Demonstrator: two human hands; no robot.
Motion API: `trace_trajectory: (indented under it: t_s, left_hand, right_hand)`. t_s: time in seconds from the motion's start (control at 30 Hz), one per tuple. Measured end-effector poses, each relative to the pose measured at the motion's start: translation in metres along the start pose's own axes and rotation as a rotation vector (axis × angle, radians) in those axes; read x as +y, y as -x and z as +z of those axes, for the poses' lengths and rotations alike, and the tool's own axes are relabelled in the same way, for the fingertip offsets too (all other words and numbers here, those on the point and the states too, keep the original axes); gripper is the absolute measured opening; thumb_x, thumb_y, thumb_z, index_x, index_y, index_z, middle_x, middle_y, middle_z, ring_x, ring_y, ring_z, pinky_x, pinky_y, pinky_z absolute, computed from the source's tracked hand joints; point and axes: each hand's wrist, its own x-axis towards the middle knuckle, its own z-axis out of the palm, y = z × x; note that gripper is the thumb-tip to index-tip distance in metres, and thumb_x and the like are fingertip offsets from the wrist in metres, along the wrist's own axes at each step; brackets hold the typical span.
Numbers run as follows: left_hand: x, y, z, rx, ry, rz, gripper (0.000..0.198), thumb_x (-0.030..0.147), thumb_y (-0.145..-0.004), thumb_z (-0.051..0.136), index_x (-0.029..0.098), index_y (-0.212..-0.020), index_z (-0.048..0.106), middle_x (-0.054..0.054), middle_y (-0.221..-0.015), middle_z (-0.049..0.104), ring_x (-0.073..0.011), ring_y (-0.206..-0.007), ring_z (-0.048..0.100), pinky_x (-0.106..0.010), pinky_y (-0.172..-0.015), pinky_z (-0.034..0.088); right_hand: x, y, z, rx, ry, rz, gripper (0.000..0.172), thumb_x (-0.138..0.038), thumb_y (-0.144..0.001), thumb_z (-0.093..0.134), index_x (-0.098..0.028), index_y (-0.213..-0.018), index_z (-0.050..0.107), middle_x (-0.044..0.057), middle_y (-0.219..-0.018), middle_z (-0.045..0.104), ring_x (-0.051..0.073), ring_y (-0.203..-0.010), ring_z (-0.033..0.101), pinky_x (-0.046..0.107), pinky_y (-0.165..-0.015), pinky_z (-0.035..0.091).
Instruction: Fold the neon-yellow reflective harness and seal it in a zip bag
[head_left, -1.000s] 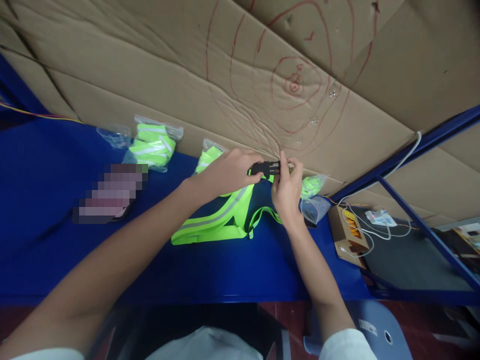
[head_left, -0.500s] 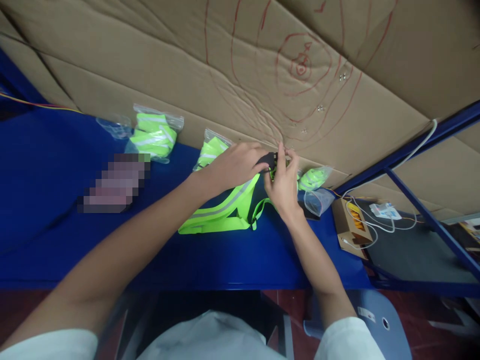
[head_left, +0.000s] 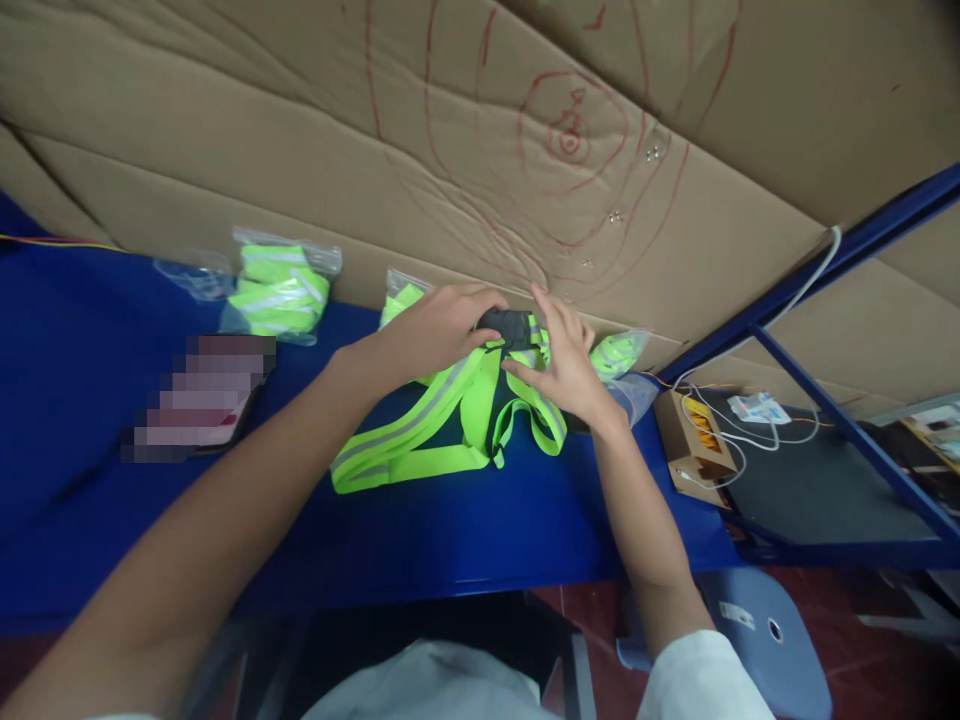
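A neon-green reflective strap vest [head_left: 427,425] lies on the blue table [head_left: 450,530]. My left hand [head_left: 431,330] is curled over its black buckle [head_left: 508,326] at the far end of the straps. My right hand [head_left: 566,360] sits just right of the buckle, fingers stretched out and apart, resting on the green straps. The straps loop out below both hands toward the table's front.
Bagged green vests lie along the cardboard wall: one bag [head_left: 281,285] at the left, another [head_left: 619,352] behind my right hand. A blurred flat object [head_left: 199,395] lies left. A small cardboard box [head_left: 694,440] with white cables sits right, beside a blue metal frame [head_left: 825,400].
Both hands lowered the buckle from mid-air to the table. My right hand let go of the buckle and spread its fingers over the straps. The view shifted slightly.
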Motion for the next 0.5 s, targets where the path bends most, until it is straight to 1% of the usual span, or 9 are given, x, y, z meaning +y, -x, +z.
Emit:
trace_trajectory:
  t_s: [0.07,0.1,0.17,0.27,0.3,0.37,0.43,0.5]
  left_hand:
    - [-0.001,-0.001,0.000,-0.025,0.152,-0.030,0.027,0.028,-0.090,0.065,0.018,-0.115,0.064,-0.008,-0.115,0.072,-0.0248,-0.108,0.067,-0.038,-0.095,0.050]
    - [0.000,-0.002,-0.001,-0.045,0.251,-0.040,0.027,0.028,-0.089,0.066,0.018,-0.113,0.065,-0.007,-0.113,0.073,-0.0234,-0.106,0.068,-0.037,-0.095,0.050]
    - [0.001,-0.003,-0.003,-0.069,0.450,-0.046,0.029,0.032,-0.087,0.069,0.019,-0.112,0.065,-0.006,-0.112,0.073,-0.0213,-0.105,0.068,-0.036,-0.095,0.051]
    - [0.003,-0.002,-0.012,-0.032,0.662,-0.058,0.039,0.037,-0.083,0.075,0.019,-0.116,0.064,-0.006,-0.113,0.072,-0.0215,-0.109,0.068,-0.035,-0.097,0.052]
    - [0.004,-0.001,-0.016,-0.002,0.719,-0.076,0.042,0.036,-0.082,0.077,0.019,-0.118,0.063,-0.007,-0.113,0.071,-0.0216,-0.110,0.068,-0.034,-0.096,0.052]
    - [0.007,0.000,-0.022,0.055,0.839,-0.128,0.048,0.033,-0.082,0.079,0.019,-0.124,0.059,-0.007,-0.113,0.071,-0.0209,-0.106,0.069,-0.031,-0.091,0.053]
    - [0.012,0.000,-0.022,0.076,0.966,-0.183,0.053,0.033,-0.085,0.077,0.020,-0.131,0.055,-0.007,-0.113,0.072,-0.0198,-0.101,0.070,-0.030,-0.087,0.055]
    - [0.017,-0.001,-0.015,0.054,1.071,-0.231,0.053,0.036,-0.090,0.071,0.022,-0.136,0.050,-0.008,-0.116,0.072,-0.0206,-0.098,0.071,-0.032,-0.085,0.056]
  right_hand:
    - [0.004,-0.002,0.002,-0.050,-0.109,-0.020,0.091,-0.047,-0.087,0.072,-0.025,-0.162,0.024,0.016,-0.159,0.043,0.034,-0.147,0.039,0.063,-0.120,0.024]
    - [0.006,-0.003,0.003,-0.076,-0.182,-0.042,0.090,-0.047,-0.087,0.072,-0.024,-0.161,0.026,0.016,-0.158,0.046,0.033,-0.146,0.042,0.061,-0.120,0.025]
    - [0.009,-0.005,0.004,-0.104,-0.337,-0.090,0.086,-0.047,-0.087,0.073,-0.023,-0.158,0.031,0.015,-0.155,0.049,0.030,-0.144,0.047,0.055,-0.121,0.031]
    - [0.008,-0.006,-0.003,-0.097,-0.509,-0.114,0.084,-0.048,-0.085,0.076,-0.023,-0.155,0.037,0.013,-0.157,0.048,0.028,-0.146,0.046,0.047,-0.120,0.037]
    - [0.006,-0.005,-0.006,-0.101,-0.551,-0.100,0.085,-0.050,-0.082,0.078,-0.023,-0.154,0.040,0.012,-0.156,0.049,0.028,-0.145,0.046,0.047,-0.120,0.038]
    - [0.002,-0.003,-0.011,-0.143,-0.655,-0.046,0.083,-0.052,-0.078,0.082,-0.023,-0.148,0.049,0.010,-0.149,0.057,0.029,-0.138,0.054,0.048,-0.117,0.043]
    - [-0.004,-0.001,-0.013,-0.158,-0.790,0.044,0.070,-0.053,-0.076,0.083,-0.023,-0.135,0.061,0.008,-0.134,0.068,0.028,-0.122,0.064,0.046,-0.109,0.050]
    - [-0.009,0.000,-0.012,-0.098,-0.929,0.163,0.054,-0.050,-0.075,0.084,-0.022,-0.119,0.069,0.006,-0.117,0.074,0.025,-0.106,0.070,0.043,-0.099,0.056]
